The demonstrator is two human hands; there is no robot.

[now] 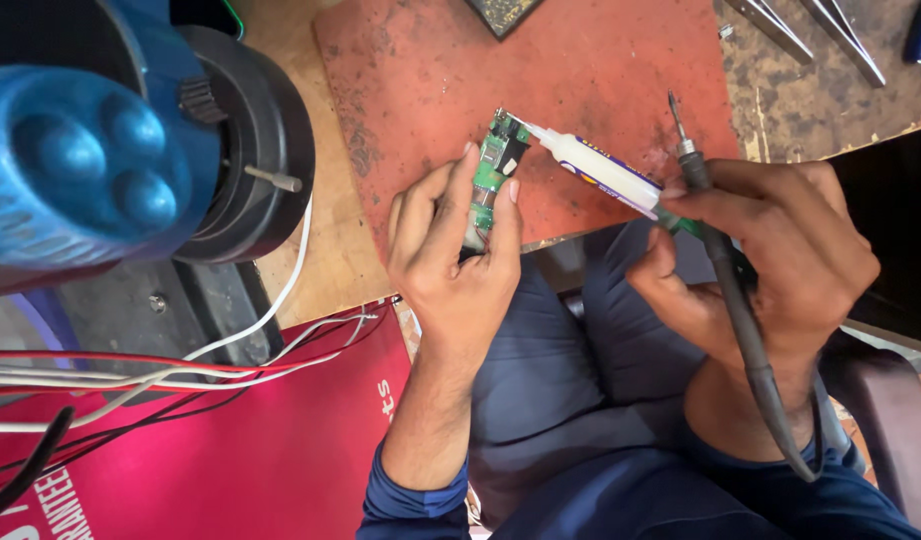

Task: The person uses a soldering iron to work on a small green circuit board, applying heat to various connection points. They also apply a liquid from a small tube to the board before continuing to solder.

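My left hand (458,250) grips a small green circuit board (496,170) between thumb and fingers, held over the near edge of a worn red mat (580,70). My right hand (770,250) holds two things at once: a white syringe-like tube (595,172) with its nozzle touching the top of the board, and a soldering iron (725,270) whose tip points up and away, its dark cable trailing down past my wrist.
A large blue and black device (130,150) stands at the left with red, white and black wires (180,375) running from it. A red box (230,460) lies below. Metal tweezers (810,25) rest at the top right on the wooden bench.
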